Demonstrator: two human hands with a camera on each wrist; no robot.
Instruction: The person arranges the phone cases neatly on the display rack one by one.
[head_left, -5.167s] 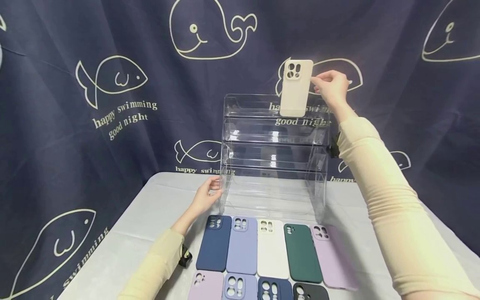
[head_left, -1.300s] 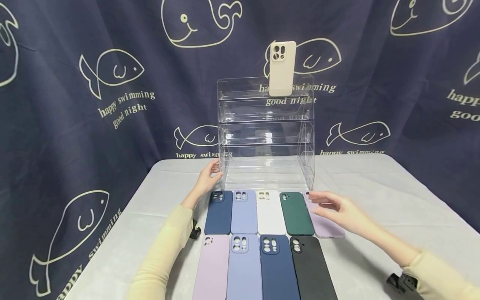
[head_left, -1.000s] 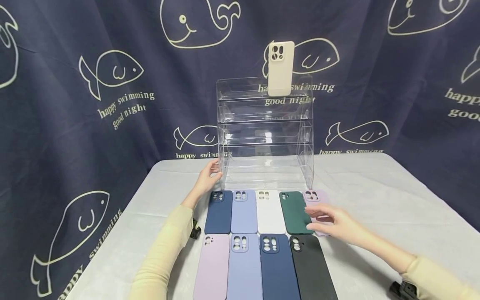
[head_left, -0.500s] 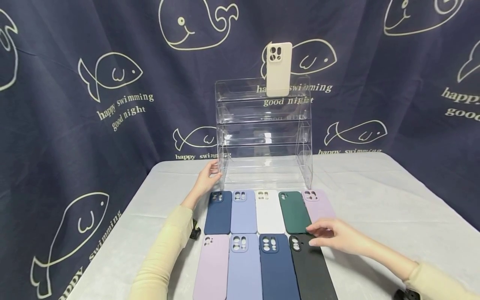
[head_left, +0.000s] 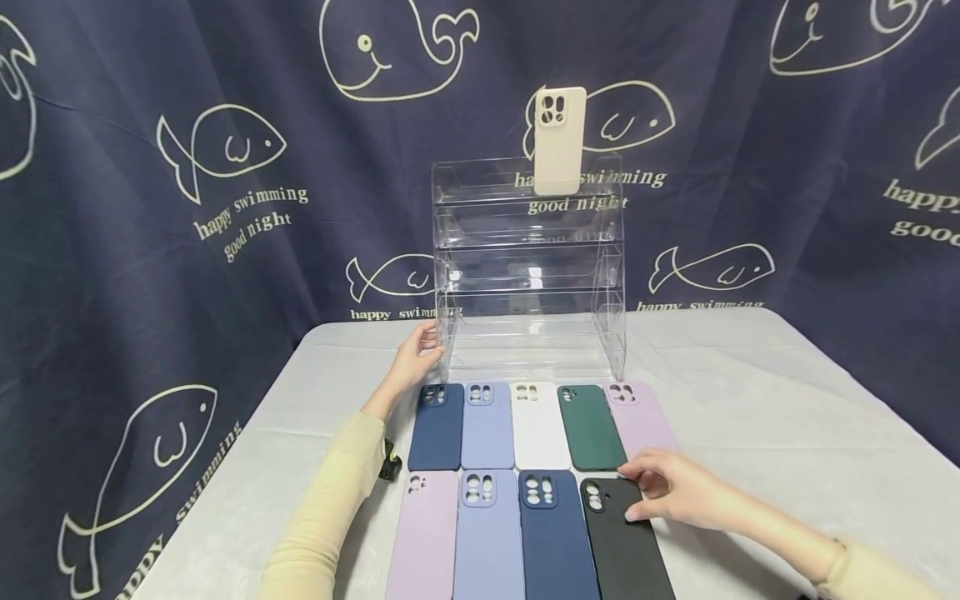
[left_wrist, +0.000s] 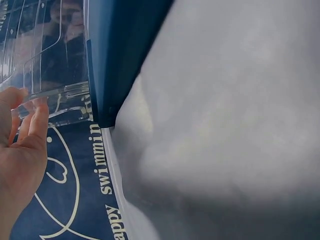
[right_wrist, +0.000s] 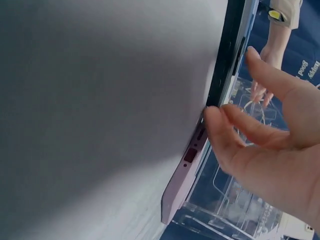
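Observation:
A clear tiered display rack stands at the back of the table, and my left hand holds its left side edge between thumb and fingers, as the left wrist view also shows. My right hand is at the upper right corner of a black phone case; its fingertips touch near the top edge and the thumb lies lower, apart from them. In the right wrist view the fingers meet the case corner. A cream phone case stands upright in the rack's top tier.
Phone cases lie flat in two rows before the rack: navy, periwinkle, white, green and light purple behind; light purple, periwinkle and navy in front. A dark patterned curtain hangs behind.
After leaving the cream case in the top tier, my right hand came down over the light purple case, then moved to the black case, which has shifted slightly toward me. My left hand stays on the rack.

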